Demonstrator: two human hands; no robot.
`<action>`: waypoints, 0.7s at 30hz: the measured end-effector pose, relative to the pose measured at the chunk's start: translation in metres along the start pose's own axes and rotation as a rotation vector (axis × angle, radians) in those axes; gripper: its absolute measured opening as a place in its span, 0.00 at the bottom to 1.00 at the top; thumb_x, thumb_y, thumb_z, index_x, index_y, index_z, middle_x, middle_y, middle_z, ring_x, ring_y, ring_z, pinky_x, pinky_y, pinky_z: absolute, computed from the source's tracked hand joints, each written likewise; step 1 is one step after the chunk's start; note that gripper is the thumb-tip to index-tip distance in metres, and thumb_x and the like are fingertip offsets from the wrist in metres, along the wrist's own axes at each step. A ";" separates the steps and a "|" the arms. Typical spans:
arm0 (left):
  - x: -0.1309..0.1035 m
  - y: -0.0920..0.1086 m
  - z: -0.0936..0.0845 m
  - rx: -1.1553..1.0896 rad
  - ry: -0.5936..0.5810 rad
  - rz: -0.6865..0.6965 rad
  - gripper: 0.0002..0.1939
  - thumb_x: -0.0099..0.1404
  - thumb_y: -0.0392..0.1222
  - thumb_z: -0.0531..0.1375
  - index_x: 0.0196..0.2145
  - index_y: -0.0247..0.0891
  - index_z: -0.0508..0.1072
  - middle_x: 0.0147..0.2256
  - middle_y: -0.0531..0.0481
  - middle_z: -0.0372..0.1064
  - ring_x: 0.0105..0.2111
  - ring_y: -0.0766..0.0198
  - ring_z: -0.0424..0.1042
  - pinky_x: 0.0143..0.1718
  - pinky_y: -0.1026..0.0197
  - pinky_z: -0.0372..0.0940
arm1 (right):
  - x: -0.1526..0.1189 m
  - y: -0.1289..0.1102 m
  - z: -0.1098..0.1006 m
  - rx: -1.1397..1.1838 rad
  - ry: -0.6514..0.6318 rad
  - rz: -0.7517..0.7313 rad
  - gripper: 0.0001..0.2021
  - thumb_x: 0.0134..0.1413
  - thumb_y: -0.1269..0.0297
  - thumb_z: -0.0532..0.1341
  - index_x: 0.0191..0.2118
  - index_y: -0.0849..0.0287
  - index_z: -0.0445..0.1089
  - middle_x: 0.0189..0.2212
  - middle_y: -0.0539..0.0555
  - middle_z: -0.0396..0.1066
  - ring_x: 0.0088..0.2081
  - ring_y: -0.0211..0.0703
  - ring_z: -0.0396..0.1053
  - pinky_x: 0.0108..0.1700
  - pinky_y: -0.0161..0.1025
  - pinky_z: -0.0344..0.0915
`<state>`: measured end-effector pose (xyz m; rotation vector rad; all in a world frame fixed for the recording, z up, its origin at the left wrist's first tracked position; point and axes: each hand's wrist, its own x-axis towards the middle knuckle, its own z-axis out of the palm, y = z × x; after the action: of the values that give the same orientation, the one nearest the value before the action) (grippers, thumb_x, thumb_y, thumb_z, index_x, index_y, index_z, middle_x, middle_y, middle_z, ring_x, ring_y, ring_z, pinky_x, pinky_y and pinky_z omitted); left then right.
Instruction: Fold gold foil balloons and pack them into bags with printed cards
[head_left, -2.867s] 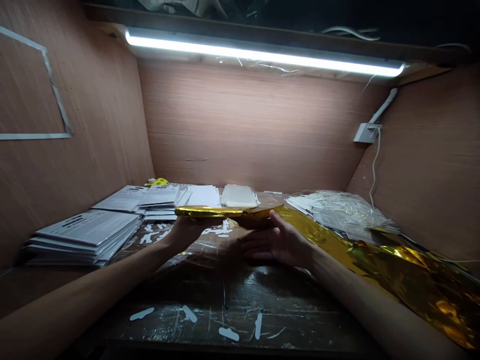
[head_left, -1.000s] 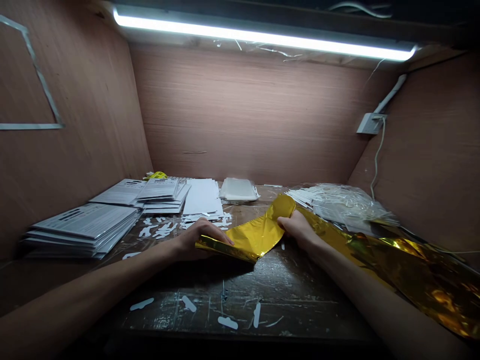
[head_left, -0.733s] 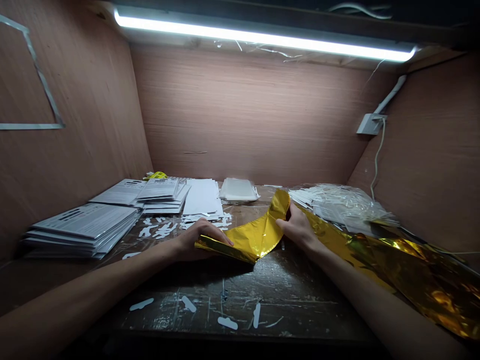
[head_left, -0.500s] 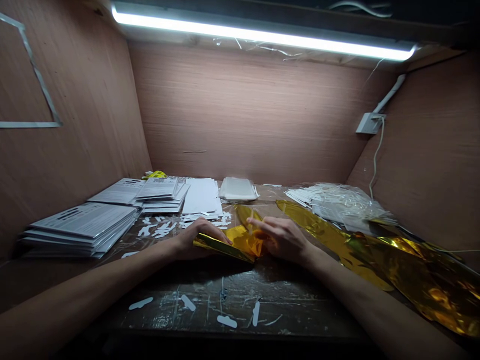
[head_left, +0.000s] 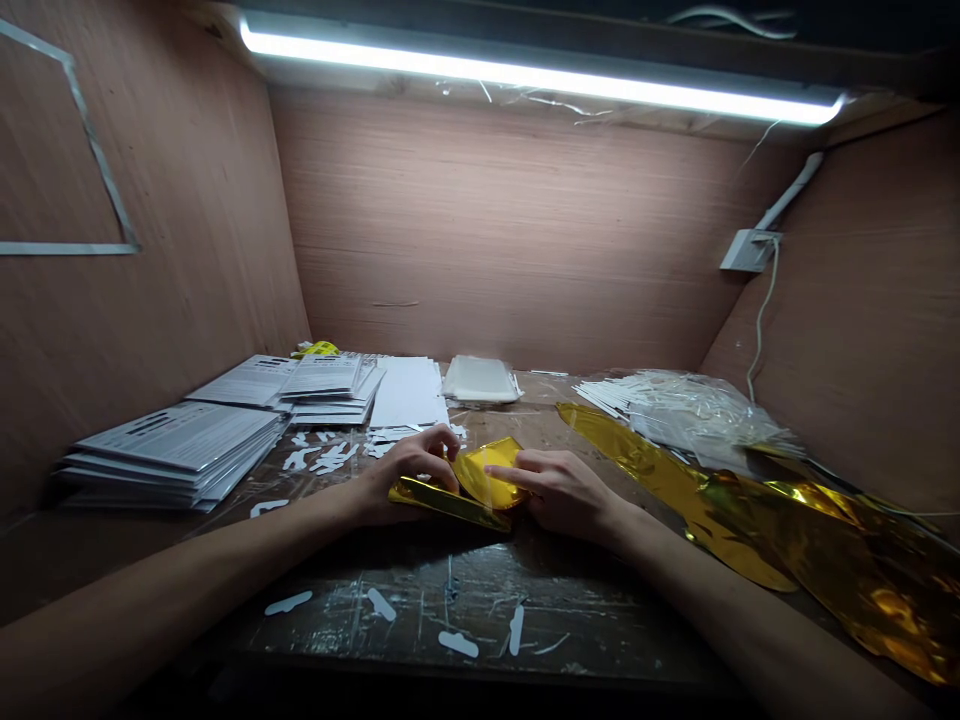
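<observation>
Between my hands lies a partly folded gold foil balloon (head_left: 480, 472), flat and shiny, with one flap turned over and a raised front edge. My left hand (head_left: 424, 465) holds its left part, with fingers bent over the foil. At the right side, my right hand (head_left: 562, 490) grips the foil; its index finger stretches across the folded flap and the other fingers curl in. A longer stretch of flat gold foil (head_left: 675, 500) runs along the table to the right of my right arm.
Stacked printed sleeves (head_left: 172, 450) stand at left, beside white cards (head_left: 409, 390) and clear bags (head_left: 480, 380). Thin white sticks and plastic (head_left: 675, 405) pile up at back right. White hanger tabs (head_left: 457, 643) lie near the table's front edge (head_left: 585, 668).
The upright flap of foil has come down onto the rest, under my right index finger. My left fingers have lifted and bent more. The view has shifted slightly.
</observation>
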<state>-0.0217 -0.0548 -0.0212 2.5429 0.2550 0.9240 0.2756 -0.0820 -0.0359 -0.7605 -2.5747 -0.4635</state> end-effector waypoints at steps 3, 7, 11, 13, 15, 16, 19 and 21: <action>0.002 -0.001 -0.001 0.033 -0.014 0.061 0.10 0.64 0.47 0.65 0.37 0.37 0.78 0.51 0.39 0.68 0.45 0.55 0.68 0.47 0.54 0.67 | 0.002 -0.002 -0.002 0.020 -0.028 0.015 0.28 0.54 0.79 0.55 0.58 0.51 0.73 0.34 0.51 0.72 0.30 0.39 0.64 0.32 0.37 0.59; 0.002 -0.004 -0.003 0.103 -0.080 0.052 0.11 0.65 0.49 0.63 0.38 0.39 0.76 0.39 0.43 0.76 0.51 0.48 0.66 0.53 0.47 0.62 | 0.002 -0.004 -0.003 0.061 -0.069 0.042 0.23 0.58 0.76 0.56 0.54 0.48 0.76 0.35 0.51 0.72 0.30 0.38 0.64 0.32 0.36 0.58; 0.001 -0.006 -0.003 0.063 -0.104 0.033 0.15 0.65 0.51 0.61 0.42 0.38 0.76 0.36 0.43 0.74 0.45 0.50 0.72 0.49 0.51 0.64 | 0.002 -0.005 -0.003 0.109 -0.113 0.087 0.22 0.58 0.76 0.57 0.52 0.45 0.77 0.34 0.50 0.71 0.31 0.37 0.65 0.33 0.35 0.58; 0.000 -0.005 -0.002 0.029 -0.112 0.030 0.15 0.66 0.51 0.61 0.42 0.37 0.76 0.39 0.42 0.76 0.40 0.54 0.74 0.47 0.52 0.65 | 0.002 -0.005 -0.006 0.159 -0.133 0.122 0.23 0.56 0.76 0.58 0.51 0.45 0.78 0.35 0.50 0.72 0.32 0.38 0.67 0.34 0.35 0.60; 0.000 -0.004 -0.001 -0.002 -0.125 0.014 0.15 0.66 0.50 0.61 0.43 0.37 0.76 0.39 0.41 0.76 0.37 0.55 0.75 0.44 0.54 0.66 | 0.003 -0.004 -0.012 0.251 -0.171 0.157 0.24 0.52 0.76 0.59 0.52 0.47 0.78 0.36 0.50 0.73 0.33 0.39 0.69 0.35 0.35 0.62; 0.000 -0.003 -0.001 -0.015 -0.127 0.010 0.15 0.67 0.49 0.61 0.45 0.36 0.76 0.39 0.41 0.77 0.37 0.56 0.75 0.44 0.55 0.66 | 0.003 -0.004 -0.015 0.307 -0.192 0.171 0.25 0.51 0.76 0.60 0.53 0.48 0.78 0.37 0.51 0.73 0.34 0.40 0.70 0.37 0.36 0.63; -0.001 0.000 0.000 -0.041 -0.128 0.016 0.16 0.67 0.46 0.61 0.49 0.36 0.75 0.40 0.41 0.78 0.38 0.55 0.77 0.43 0.56 0.67 | 0.006 -0.005 -0.024 0.436 -0.219 0.192 0.24 0.55 0.72 0.60 0.57 0.52 0.76 0.42 0.54 0.74 0.41 0.44 0.71 0.43 0.41 0.66; -0.002 -0.001 0.000 -0.050 -0.116 0.034 0.16 0.68 0.45 0.61 0.51 0.37 0.75 0.41 0.41 0.79 0.39 0.55 0.78 0.44 0.57 0.67 | 0.009 -0.009 -0.027 0.451 -0.234 0.175 0.20 0.62 0.64 0.60 0.58 0.51 0.75 0.47 0.57 0.72 0.46 0.48 0.71 0.48 0.44 0.66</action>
<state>-0.0234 -0.0545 -0.0233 2.5509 0.1533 0.7818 0.2712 -0.0962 -0.0104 -0.9000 -2.6415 0.2703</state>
